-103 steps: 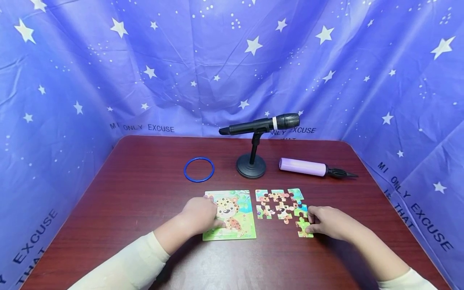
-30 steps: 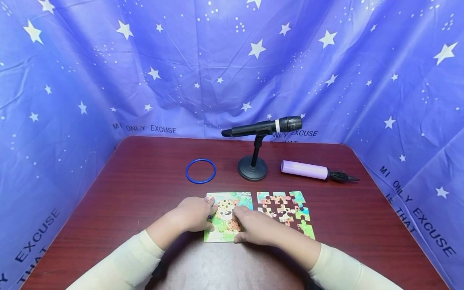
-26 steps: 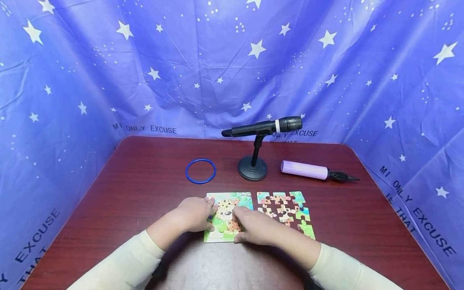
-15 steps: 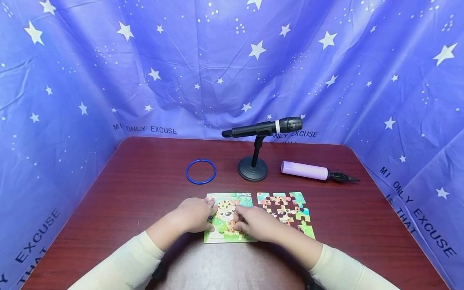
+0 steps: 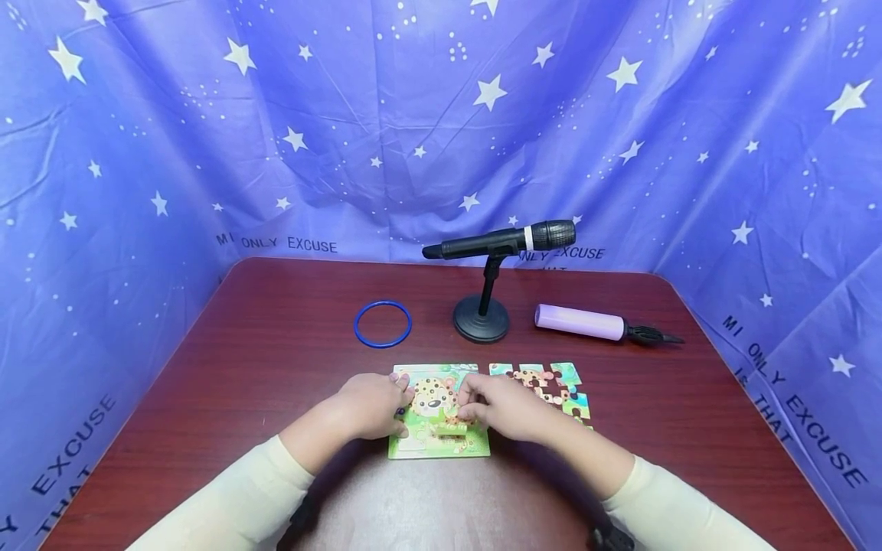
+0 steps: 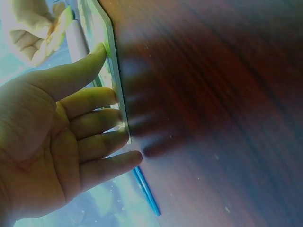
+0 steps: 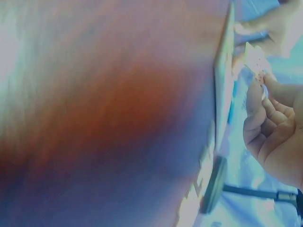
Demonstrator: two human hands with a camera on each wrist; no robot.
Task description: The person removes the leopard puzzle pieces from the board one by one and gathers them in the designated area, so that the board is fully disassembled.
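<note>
A jigsaw puzzle board (image 5: 475, 450) with a spotted leopard cub picture lies on the table in front of me. My left hand (image 5: 375, 405) rests at its left edge, fingers extended; in the left wrist view, the thumb and fingers (image 6: 90, 98) reach the board's edge. Over the board's right part, my right hand (image 5: 513, 405) pinches a puzzle piece (image 5: 451, 427) between thumb and forefinger. The right wrist view shows this piece (image 7: 254, 57) raised off the board (image 7: 224, 80) and tilted.
Several loose puzzle pieces (image 5: 566, 373) lie right of the board, partly hidden by my right hand. Behind stand a microphone on a stand (image 5: 480, 318), a blue ring (image 5: 383, 346) and a purple hand pump (image 5: 580, 321). A starry curtain (image 5: 344, 99) surrounds the table (image 5: 276, 306).
My right hand has come from the loose pieces on the right onto the board, pinched a piece there and lifted it a little to the right. My left hand stays at the board's left edge.
</note>
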